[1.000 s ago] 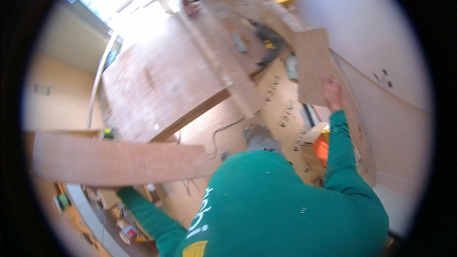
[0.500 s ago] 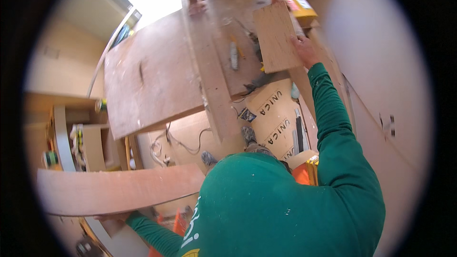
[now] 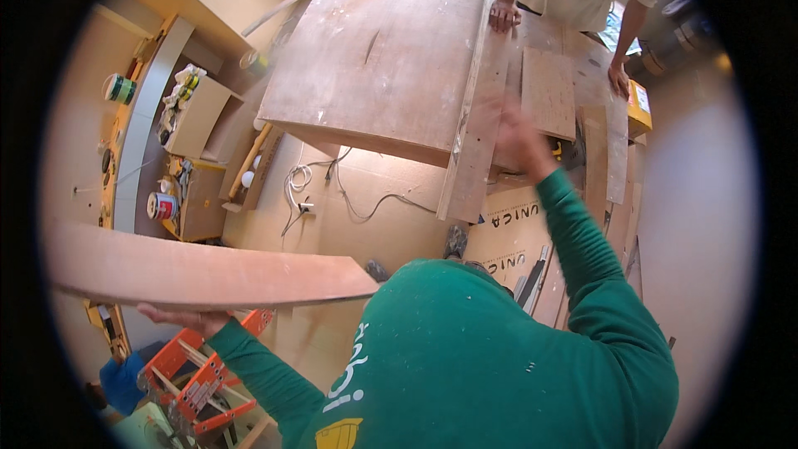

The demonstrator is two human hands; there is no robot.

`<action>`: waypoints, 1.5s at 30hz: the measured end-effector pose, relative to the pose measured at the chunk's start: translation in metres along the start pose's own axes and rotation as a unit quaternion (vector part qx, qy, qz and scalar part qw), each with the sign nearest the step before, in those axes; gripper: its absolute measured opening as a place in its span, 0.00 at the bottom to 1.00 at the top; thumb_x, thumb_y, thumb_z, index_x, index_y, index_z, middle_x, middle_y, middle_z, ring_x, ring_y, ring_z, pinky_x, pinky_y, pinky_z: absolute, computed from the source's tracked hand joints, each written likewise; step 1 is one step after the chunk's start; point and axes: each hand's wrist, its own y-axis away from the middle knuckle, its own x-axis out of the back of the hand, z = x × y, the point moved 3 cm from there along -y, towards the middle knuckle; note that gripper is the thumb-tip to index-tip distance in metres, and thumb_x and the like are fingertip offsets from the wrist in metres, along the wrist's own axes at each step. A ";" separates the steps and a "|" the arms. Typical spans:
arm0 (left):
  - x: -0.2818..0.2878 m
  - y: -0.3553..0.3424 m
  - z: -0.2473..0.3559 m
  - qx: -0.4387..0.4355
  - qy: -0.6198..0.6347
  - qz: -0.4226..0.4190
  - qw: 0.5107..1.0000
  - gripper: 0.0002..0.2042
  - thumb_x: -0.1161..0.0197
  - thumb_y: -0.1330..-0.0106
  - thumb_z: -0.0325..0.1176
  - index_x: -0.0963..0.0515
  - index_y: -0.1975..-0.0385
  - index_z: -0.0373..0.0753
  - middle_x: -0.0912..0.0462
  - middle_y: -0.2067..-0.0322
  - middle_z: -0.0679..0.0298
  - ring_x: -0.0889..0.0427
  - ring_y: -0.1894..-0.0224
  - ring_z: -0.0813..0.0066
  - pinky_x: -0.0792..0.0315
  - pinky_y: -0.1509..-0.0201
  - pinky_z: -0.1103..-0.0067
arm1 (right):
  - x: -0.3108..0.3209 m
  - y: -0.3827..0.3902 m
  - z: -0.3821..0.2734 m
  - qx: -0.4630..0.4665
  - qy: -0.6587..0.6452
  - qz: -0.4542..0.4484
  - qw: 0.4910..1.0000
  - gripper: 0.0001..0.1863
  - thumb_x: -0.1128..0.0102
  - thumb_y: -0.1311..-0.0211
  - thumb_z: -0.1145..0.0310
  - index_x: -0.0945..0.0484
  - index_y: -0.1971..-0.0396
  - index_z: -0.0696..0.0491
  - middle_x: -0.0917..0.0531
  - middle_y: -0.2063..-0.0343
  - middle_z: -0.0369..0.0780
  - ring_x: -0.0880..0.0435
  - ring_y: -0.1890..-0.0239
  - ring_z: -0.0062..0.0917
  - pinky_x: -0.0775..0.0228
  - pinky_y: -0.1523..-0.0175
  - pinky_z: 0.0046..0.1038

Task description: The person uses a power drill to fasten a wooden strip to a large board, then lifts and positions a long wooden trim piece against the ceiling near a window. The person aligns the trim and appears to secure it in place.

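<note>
My left hand [image 3: 187,318] supports a long plywood board [image 3: 212,268] from underneath at lower left. My right hand [image 3: 519,140] is motion-blurred over a long timber plank [image 3: 465,162] lying across a plywood-topped bench [image 3: 366,66]; its fingers are smeared. A small plywood panel [image 3: 549,83] lies on the bench just beyond that hand. A co-worker's hand [image 3: 503,15] rests on the plank's far end, and their other hand [image 3: 618,79] is on the bench at the right.
Shelving with cans [image 3: 162,206] stands at left. An orange ladder [image 3: 191,378] is at lower left. Cables [image 3: 362,216] and printed cardboard [image 3: 499,233] cover parts of the floor. A yellow box [image 3: 638,108] sits right of the bench. Loose strips [image 3: 594,183] lean along the right.
The small panel that was in my right hand now lies on the bench, and that hand has come away from it. The left board remains held. The view has shifted toward the left shelving.
</note>
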 end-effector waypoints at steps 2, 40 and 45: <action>-0.033 -0.012 -0.014 0.017 0.024 -0.047 0.998 0.51 0.53 0.36 0.78 0.48 0.22 0.45 0.44 0.25 0.53 0.39 0.26 0.50 0.40 0.23 0.54 | -0.077 0.040 -0.134 0.066 -0.159 -0.201 0.964 0.42 0.25 0.41 0.53 0.32 0.31 0.55 0.24 0.39 0.53 0.24 0.38 0.46 0.33 0.32 0.41; 0.362 -0.046 -0.353 0.412 -0.505 -0.401 0.644 0.39 0.47 0.27 0.61 0.24 0.43 0.19 0.19 0.48 0.31 0.19 0.40 0.45 0.29 0.35 0.65 | -0.206 -0.025 -0.196 -0.066 0.212 0.126 0.967 0.20 0.34 0.32 0.64 0.20 0.43 0.56 0.15 0.52 0.49 0.17 0.48 0.43 0.25 0.42 0.40; 0.372 -0.131 -0.414 0.450 -0.573 -0.408 0.550 0.44 0.45 0.30 0.65 0.34 0.31 0.25 0.29 0.35 0.35 0.30 0.30 0.42 0.36 0.27 0.62 | -0.426 -0.013 -0.266 -0.060 0.080 -0.158 0.982 0.16 0.32 0.32 0.64 0.16 0.48 0.56 0.11 0.57 0.45 0.11 0.59 0.33 0.20 0.51 0.31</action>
